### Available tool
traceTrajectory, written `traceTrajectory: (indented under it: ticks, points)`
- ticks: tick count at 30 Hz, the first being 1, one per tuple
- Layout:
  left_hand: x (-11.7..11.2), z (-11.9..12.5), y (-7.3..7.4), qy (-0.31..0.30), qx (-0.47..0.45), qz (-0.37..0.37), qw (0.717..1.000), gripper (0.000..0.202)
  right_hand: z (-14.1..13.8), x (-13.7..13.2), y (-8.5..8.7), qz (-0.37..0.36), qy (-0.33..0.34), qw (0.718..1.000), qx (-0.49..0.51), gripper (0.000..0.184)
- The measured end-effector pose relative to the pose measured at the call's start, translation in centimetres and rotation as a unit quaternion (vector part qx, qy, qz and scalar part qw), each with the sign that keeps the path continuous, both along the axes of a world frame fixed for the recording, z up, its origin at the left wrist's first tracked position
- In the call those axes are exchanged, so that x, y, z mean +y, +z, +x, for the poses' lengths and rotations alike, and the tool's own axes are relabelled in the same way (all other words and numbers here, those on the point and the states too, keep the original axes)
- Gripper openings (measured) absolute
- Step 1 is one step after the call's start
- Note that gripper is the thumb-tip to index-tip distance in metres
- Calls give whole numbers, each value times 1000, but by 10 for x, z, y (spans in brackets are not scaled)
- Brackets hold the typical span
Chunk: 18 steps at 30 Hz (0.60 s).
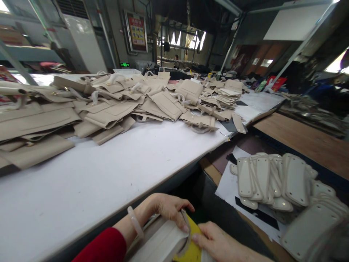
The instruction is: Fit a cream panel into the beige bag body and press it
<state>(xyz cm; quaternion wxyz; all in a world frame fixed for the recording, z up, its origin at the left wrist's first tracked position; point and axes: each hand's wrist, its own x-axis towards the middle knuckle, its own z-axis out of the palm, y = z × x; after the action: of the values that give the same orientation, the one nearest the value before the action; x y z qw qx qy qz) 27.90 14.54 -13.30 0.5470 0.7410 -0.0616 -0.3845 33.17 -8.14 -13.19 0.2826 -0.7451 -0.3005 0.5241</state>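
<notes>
At the bottom of the head view, my left hand (170, 211), with a red sleeve and a pale bracelet, is closed over the top edge of a cream leather bag piece (156, 243). Thumb and fingers are on either side of that edge. Against its right end is a yellow sheet-like piece (194, 236), whose kind I cannot make out. My right hand (218, 240) pinches the yellow piece between thumb and fingers, close to my left fingertips. The lower part of the held work is cut off by the frame.
A long white table (114, 163) runs beside me, with many beige bag pieces (111, 111) heaped along its far side. To the right, stacked cream panels with rivets (296, 178) lie on white paper (227, 185). A wooden board (302, 140) lies beyond them.
</notes>
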Motion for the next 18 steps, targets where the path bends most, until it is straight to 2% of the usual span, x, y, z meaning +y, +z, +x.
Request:
traceTrajectory:
  ticks: [5, 8, 11, 18]
  points:
    - [0, -2, -3, 20, 4, -3, 1000, 102, -8, -3, -16, 1, -45, 996, 76, 36]
    - [0, -2, -7, 24, 0, -2, 1000, 104, -13, -3, -23, -7, -54, 996, 68, 46]
    - [-1, -2, -8, 34, 9, -1, 999, 108, -20, 0, -27, 16, -57, 996, 63, 54]
    - [-3, -6, -7, 77, 27, -34, 996, 116, -38, 13, -33, 49, -112, 989, 87, 65]
